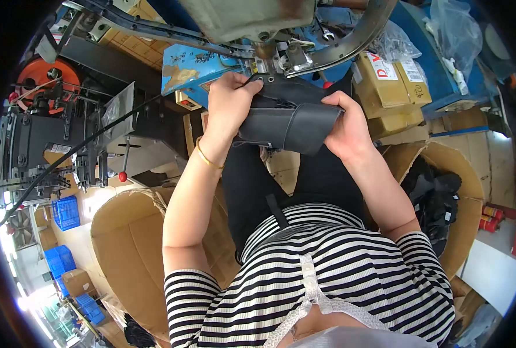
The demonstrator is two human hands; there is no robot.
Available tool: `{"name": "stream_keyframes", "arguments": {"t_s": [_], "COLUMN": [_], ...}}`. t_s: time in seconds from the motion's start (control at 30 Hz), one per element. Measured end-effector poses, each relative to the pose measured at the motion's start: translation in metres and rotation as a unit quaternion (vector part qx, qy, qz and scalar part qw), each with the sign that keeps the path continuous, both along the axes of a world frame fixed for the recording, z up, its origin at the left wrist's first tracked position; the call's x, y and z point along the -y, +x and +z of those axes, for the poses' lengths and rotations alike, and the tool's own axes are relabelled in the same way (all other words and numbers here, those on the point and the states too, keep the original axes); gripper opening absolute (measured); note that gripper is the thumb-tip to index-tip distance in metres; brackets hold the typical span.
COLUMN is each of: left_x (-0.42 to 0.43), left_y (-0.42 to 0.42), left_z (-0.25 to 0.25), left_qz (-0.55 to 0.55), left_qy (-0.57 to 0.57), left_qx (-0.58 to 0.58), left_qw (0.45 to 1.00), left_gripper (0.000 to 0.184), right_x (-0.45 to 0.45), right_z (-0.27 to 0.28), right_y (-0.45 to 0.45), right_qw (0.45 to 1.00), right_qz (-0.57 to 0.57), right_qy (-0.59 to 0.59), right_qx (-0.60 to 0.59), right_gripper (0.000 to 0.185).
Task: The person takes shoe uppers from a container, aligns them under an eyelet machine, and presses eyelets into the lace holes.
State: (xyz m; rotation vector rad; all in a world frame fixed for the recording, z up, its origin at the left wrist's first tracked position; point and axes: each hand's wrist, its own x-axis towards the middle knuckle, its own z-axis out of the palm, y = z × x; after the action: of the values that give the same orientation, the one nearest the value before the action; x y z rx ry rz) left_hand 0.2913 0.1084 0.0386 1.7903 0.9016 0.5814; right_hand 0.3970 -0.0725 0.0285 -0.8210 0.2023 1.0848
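Note:
A black leather-like pouch (293, 124), with a folded flap and seams along its edges, is held out in front of my lap. My left hand (229, 101) grips its left end, thumb pressed near small metal fittings at the top edge. My right hand (348, 127) is closed round the right end, thumb on top and fingers partly hidden behind. The pouch's far edge lies right at the metal head (265, 58) of a press machine; whether it touches the tooling I cannot tell.
Curved metal rails (351, 49) flank the machine over a worn blue table (182, 66). Taped cartons (385, 87) stand at right. A large cardboard box (470, 209) holds black pieces; another box (124, 243) stands left. Further left is a machine with an orange wheel (66, 75).

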Motion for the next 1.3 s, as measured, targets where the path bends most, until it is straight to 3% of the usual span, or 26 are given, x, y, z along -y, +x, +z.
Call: {"name": "stream_keyframes", "arguments": {"t_s": [0.1, 0.13, 0.3, 0.4, 0.5, 0.6, 0.7, 0.77, 1.3], "left_x": [-0.002, -0.004, -0.010, -0.012, -0.014, -0.018, -0.017, -0.017, -0.017], "left_y": [-0.005, -0.004, -0.003, -0.007, -0.004, -0.005, -0.004, -0.004, -0.006], "left_z": [0.009, 0.012, 0.008, 0.003, 0.012, 0.011, 0.008, 0.007, 0.011], "left_qz": [-0.019, -0.035, -0.027, -0.042, -0.033, -0.034, -0.040, -0.036, -0.046], "left_qy": [-0.141, -0.116, -0.205, -0.125, 0.054, 0.048, -0.049, -0.061, -0.072], "left_qx": [0.059, 0.045, 0.034, -0.004, -0.108, -0.117, -0.082, -0.068, -0.053], "left_qw": [0.988, 0.992, 0.978, 0.991, 0.992, 0.991, 0.995, 0.995, 0.995], "left_gripper": [0.024, 0.022, 0.026, 0.027, 0.033, 0.040, 0.029, 0.029, 0.030], "right_x": [-0.002, -0.005, -0.007, -0.005, -0.006, -0.008, -0.011, -0.011, -0.010], "right_z": [0.003, 0.007, 0.017, 0.014, 0.001, 0.001, -0.001, 0.000, 0.006], "right_y": [-0.001, -0.003, -0.005, -0.009, -0.008, -0.012, -0.018, -0.020, -0.018], "right_qw": [0.999, 0.999, 0.997, 0.997, 0.998, 0.998, 0.998, 1.000, 0.998], "right_qz": [0.030, 0.026, 0.061, 0.056, 0.059, 0.059, 0.039, 0.020, 0.042], "right_qy": [0.007, -0.001, 0.008, -0.006, 0.003, -0.015, -0.013, -0.012, -0.018], "right_qx": [0.033, 0.028, 0.055, 0.047, 0.022, 0.022, 0.044, 0.020, 0.036], "right_gripper": [0.017, 0.013, 0.010, 0.012, 0.013, 0.015, 0.019, 0.011, 0.015]}}
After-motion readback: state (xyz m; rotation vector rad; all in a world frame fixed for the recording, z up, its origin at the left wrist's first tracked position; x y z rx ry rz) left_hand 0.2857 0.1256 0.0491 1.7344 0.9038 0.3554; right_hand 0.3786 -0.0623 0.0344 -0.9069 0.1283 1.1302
